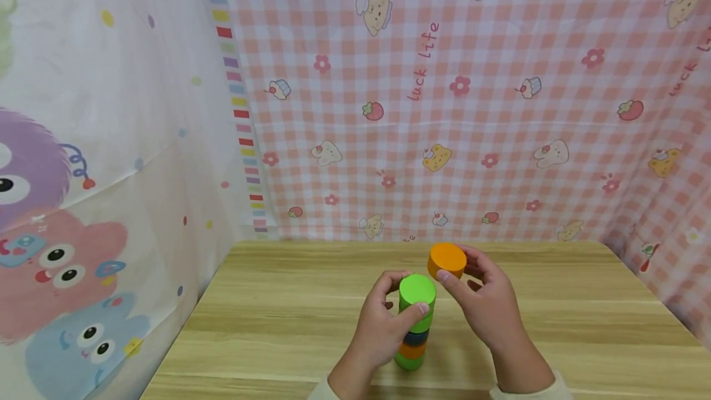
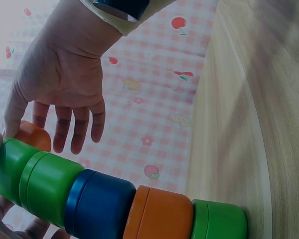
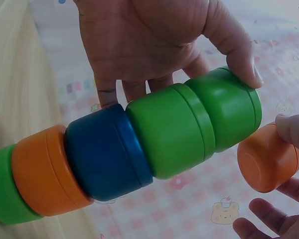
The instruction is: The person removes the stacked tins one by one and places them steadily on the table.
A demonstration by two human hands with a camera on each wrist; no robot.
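A stack of round blocks (image 1: 413, 332) stands on the wooden table (image 1: 289, 313); from the bottom they are green, orange, blue, green, green. My left hand (image 1: 404, 294) grips the top green block (image 1: 417, 292), thumb on the near side and fingers behind. Just up and right of the stack, my right hand (image 1: 458, 267) pinches an orange round block (image 1: 447, 259) in the air. The right wrist view shows the left hand's thumb (image 3: 239, 55) on the top green block (image 3: 229, 109) and the orange block (image 3: 266, 159) beside it. In the left wrist view the orange block (image 2: 35, 137) sits behind the stack (image 2: 99, 196).
A pink checked cloth (image 1: 472, 110) hangs behind the table and on the right. A white cartoon-print cloth (image 1: 83, 202) hangs on the left. The table's edges run close to both cloths.
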